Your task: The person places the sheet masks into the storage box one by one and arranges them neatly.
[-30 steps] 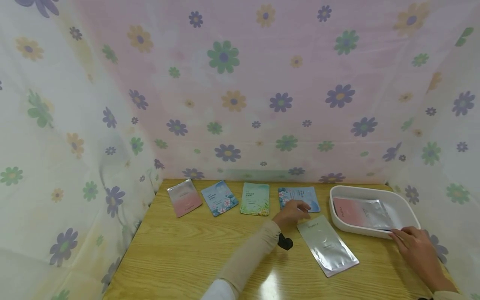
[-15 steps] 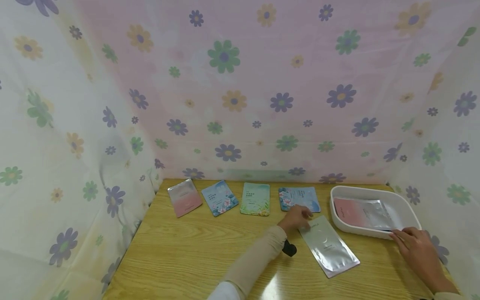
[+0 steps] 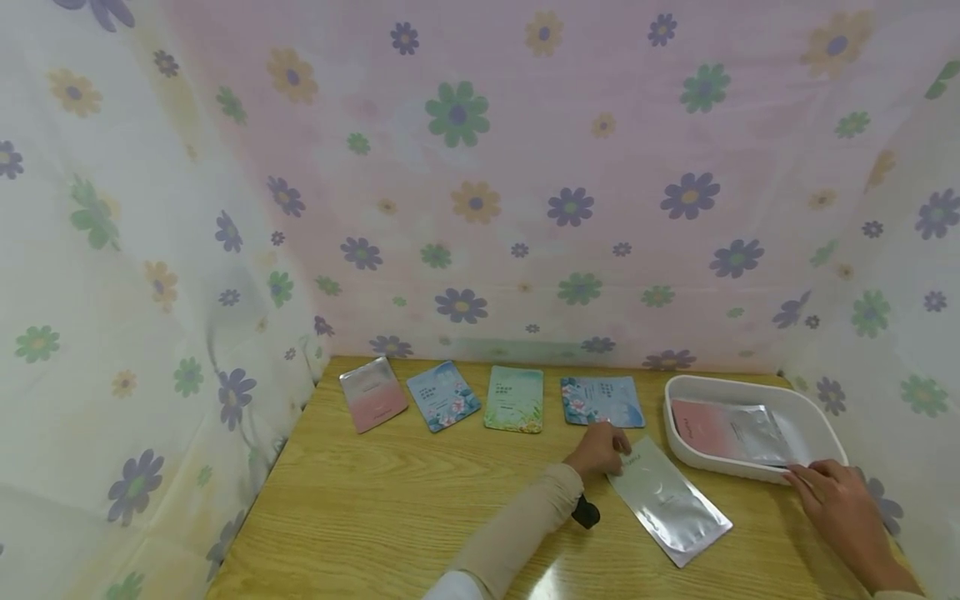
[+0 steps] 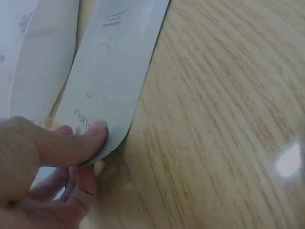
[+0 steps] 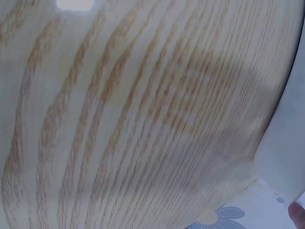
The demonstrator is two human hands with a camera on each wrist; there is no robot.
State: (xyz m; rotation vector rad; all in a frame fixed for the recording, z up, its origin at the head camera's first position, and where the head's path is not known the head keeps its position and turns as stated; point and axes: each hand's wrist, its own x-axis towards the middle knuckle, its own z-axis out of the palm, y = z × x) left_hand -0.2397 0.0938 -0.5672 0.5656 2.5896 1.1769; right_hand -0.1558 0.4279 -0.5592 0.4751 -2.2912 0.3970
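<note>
My left hand [image 3: 602, 450] pinches the near-left corner of a long pale green and silver sheet mask packet [image 3: 670, 502] lying on the table. In the left wrist view, the thumb [image 4: 95, 136] presses on top of the packet [image 4: 112, 57] and other fingers curl under its slightly raised end. My right hand [image 3: 843, 512] holds the front right rim of a white plastic basket [image 3: 720, 464]. A pink and silver sheet mask packet [image 3: 723, 429] lies inside it. The right wrist view catches only a fingertip [image 5: 296, 214] against the basket wall [image 5: 283, 148].
Along the back of the wooden table [image 3: 390, 500] lie a pink-silver packet [image 3: 373, 395], a blue floral packet [image 3: 443, 396], a green packet [image 3: 514, 400] and another blue packet [image 3: 602, 400]. Flower-printed cloth [image 3: 480, 167] walls the table at the back and sides.
My left hand has come down and slightly right from beside the blue packet onto the pale green packet's corner, and now pinches it. The right hand stays at the basket rim.
</note>
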